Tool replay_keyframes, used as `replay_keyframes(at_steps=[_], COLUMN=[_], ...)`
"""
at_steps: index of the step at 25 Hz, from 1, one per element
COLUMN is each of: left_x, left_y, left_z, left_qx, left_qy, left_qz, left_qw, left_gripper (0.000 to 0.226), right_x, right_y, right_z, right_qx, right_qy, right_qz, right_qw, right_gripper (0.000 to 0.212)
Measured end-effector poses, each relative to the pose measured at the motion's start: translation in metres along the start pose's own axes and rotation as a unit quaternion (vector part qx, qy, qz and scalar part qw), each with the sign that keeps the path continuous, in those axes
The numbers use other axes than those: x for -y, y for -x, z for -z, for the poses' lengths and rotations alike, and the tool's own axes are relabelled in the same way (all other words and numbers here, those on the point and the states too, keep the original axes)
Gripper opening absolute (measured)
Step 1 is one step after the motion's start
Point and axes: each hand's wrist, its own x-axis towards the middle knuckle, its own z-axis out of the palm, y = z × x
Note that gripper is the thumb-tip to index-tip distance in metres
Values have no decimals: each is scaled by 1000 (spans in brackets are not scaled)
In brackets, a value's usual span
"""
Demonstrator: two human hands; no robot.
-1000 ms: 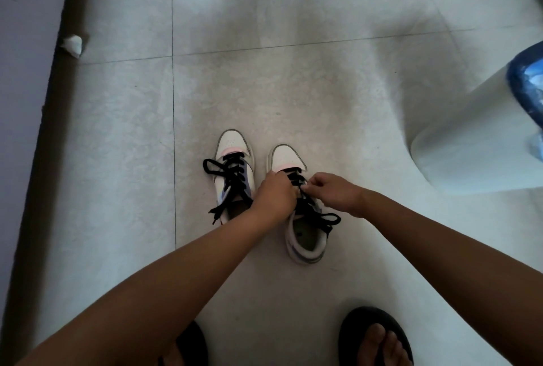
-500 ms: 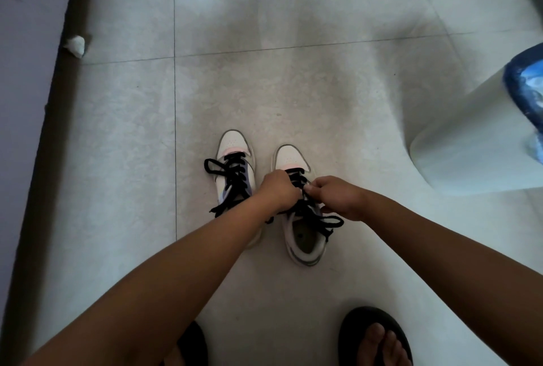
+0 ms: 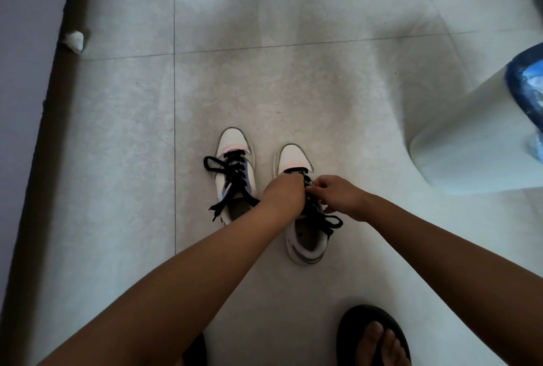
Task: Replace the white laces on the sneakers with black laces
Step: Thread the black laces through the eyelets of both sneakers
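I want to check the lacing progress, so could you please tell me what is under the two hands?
The white right sneaker lies there, black laces showing; both hands cover its middle eyelets.

Single head-worn wide-angle view, so nothing is being shared with a second camera. It is looking forward and steeply down from standing height at the tiled floor (image 3: 293,86), with strong bending of straight lines toward the edges. Both forearms are entering from the bottom edge and reaching away from the lens; the left hand (image 3: 283,193) and right hand (image 3: 338,195) are sitting near frame centre. The pair of sneakers (image 3: 235,142) is lying mid-distance, toes pointing away. A sandalled foot (image 3: 374,336) is showing at the bottom edge, directly below the camera.
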Motion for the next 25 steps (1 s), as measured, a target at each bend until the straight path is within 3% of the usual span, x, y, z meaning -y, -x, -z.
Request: replay_keyframes(at_steps=[3,6,10,13,16,21,23,25], left_x=[6,21,32,31,29,26,25,23], left_y=[-3,-3,3,5,7,8,9,12], left_z=[7,5,-10,-18,-16,-2,3,7], left_qx=[22,36,16,20,16,-23,22,63], left_qy=[74,180,358,445,497,225,177,219], left_qz=[-29,-51,-31,-5,21,6,17,45], left_qw=[997,982,933,895,868,974,984,973], left_gripper=[13,30,30,26,25,22,32,35], right_x=[7,9,-16,-28,-28,-25,-23,-19], right_y=[-3,-6,0,6,6,11,14,15], right_z=[6,5,-1,-5,-7,7,6,4], right_qx=[23,23,11,38,9,-55,-38,-36], right_qy=[129,210,-45,-240,-232,-20,7,7], right_qz=[23,69,53,34,26,39,32,16], right_qw=[991,975,997,970,972,998,999,999], right_gripper=[25,31,25,24,22,16,17,19])
